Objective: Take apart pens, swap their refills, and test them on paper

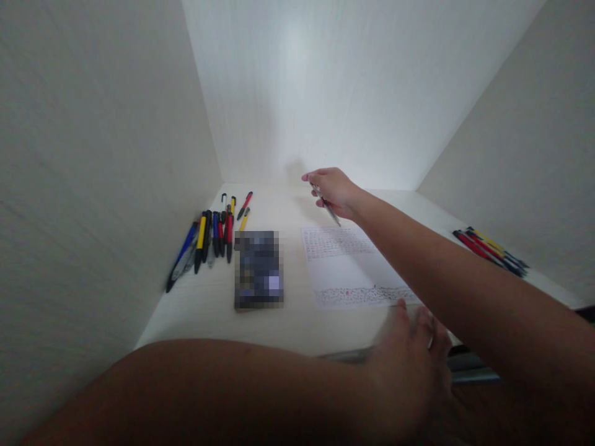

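Left hand touching paper, right hand pinching pen

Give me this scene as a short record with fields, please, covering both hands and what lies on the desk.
right hand: holds a pen between the fingers, above the far end of the paper
left hand: at the paper's near edge, palm side hidden
paper: handwriting in bands at the far and near ends, blank between
dark flat item: left of the paper, pixelated, cannot be identified
left pens: loose group, including blue, yellow, black and red
right pens: smaller bunch with red and yellow
surface: pale desk
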Demonstrator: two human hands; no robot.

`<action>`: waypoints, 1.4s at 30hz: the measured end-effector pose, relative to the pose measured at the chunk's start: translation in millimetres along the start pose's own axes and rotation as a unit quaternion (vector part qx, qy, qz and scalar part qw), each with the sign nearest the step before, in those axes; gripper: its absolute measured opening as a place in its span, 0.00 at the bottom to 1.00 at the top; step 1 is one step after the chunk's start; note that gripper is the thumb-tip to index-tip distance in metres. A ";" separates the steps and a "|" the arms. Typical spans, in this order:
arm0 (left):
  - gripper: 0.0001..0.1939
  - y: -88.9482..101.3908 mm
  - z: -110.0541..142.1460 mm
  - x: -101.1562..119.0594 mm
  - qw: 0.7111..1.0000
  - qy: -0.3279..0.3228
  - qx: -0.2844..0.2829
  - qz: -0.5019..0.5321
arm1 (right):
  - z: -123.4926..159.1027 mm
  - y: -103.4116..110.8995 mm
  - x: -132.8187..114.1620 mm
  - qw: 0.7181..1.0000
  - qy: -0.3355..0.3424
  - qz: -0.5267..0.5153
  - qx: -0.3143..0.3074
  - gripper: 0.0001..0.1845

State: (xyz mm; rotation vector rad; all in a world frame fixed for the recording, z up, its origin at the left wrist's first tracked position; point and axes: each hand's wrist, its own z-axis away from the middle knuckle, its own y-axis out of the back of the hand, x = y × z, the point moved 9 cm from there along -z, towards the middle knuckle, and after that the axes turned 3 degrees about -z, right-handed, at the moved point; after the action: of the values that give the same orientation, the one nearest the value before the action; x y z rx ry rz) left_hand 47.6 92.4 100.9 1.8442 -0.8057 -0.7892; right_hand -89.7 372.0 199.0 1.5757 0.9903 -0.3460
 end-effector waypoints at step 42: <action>0.24 3.3 2.6 -7.7 0.992 -0.035 0.123 0.005 | 109.6 -3.8 32.3 0.946 0.219 0.238 -0.026 0.26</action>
State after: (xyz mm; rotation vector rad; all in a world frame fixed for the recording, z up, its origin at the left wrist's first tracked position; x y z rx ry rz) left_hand 40.4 96.1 104.3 2.0373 -0.9931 -0.7791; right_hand -40.9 284.5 144.2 1.8214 0.8964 0.3797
